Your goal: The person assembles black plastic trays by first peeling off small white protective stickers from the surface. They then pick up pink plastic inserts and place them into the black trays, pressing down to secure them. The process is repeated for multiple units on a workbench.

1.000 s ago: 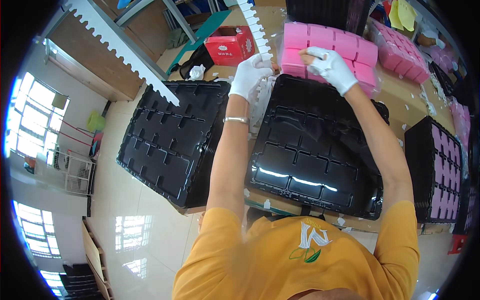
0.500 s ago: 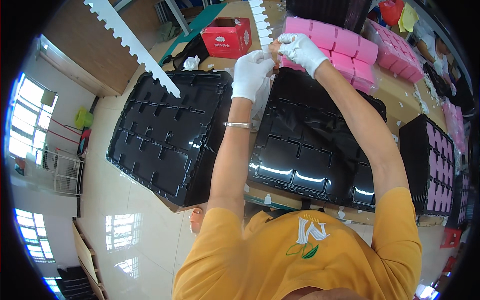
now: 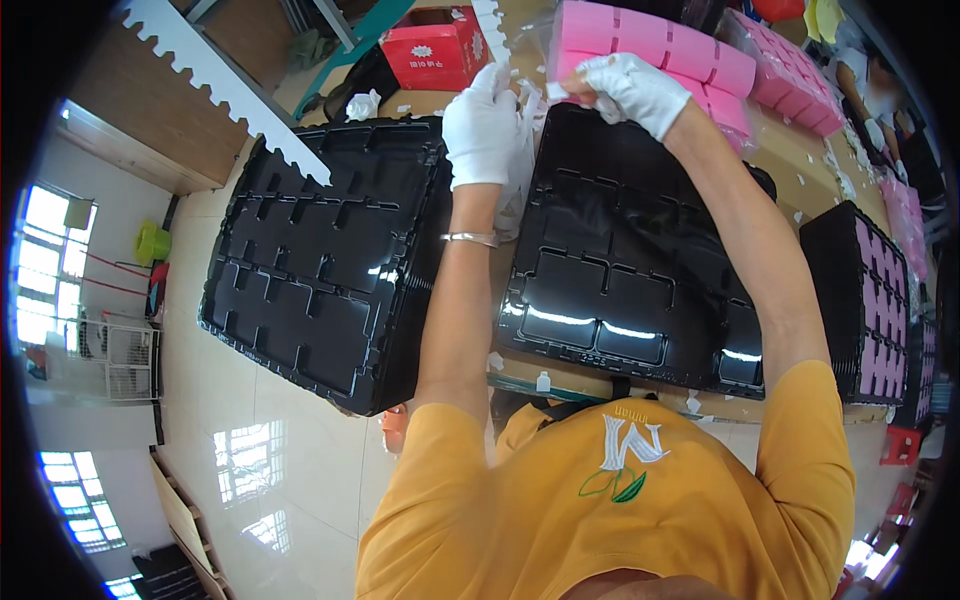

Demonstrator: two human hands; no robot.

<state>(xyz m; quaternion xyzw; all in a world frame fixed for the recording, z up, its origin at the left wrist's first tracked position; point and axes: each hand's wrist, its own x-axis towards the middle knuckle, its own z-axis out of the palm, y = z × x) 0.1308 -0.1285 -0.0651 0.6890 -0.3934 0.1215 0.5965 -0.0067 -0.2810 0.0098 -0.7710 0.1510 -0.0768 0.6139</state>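
Observation:
My left hand point(image 3: 481, 130), in a white glove, is closed around the lower end of a white notched strip point(image 3: 490, 28) at the far side of the black trays. To its right, my right hand point(image 3: 640, 95), also gloved, pinches a small white piece point(image 3: 556, 91) in front of the pink rolls. The hands are apart. Below them lies a black moulded tray stack point(image 3: 600, 260) with shallow compartments. A second black tray stack point(image 3: 320, 250) stands at the left, with another long white notched strip point(image 3: 235, 95) reaching over its far edge.
A red box point(image 3: 432, 55) stands at the back beside crumpled white paper point(image 3: 364, 105). Pink segmented rolls point(image 3: 650, 45) lie at the back right. Another black tray stack point(image 3: 858, 305) with pink pieces stands at right. White scraps dot the table. A co-worker's gloved hand point(image 3: 876, 135) shows far right.
My hands have drawn apart: the right has moved rightward with a small white piece, while the left keeps the strip. The whole view has also shifted slightly.

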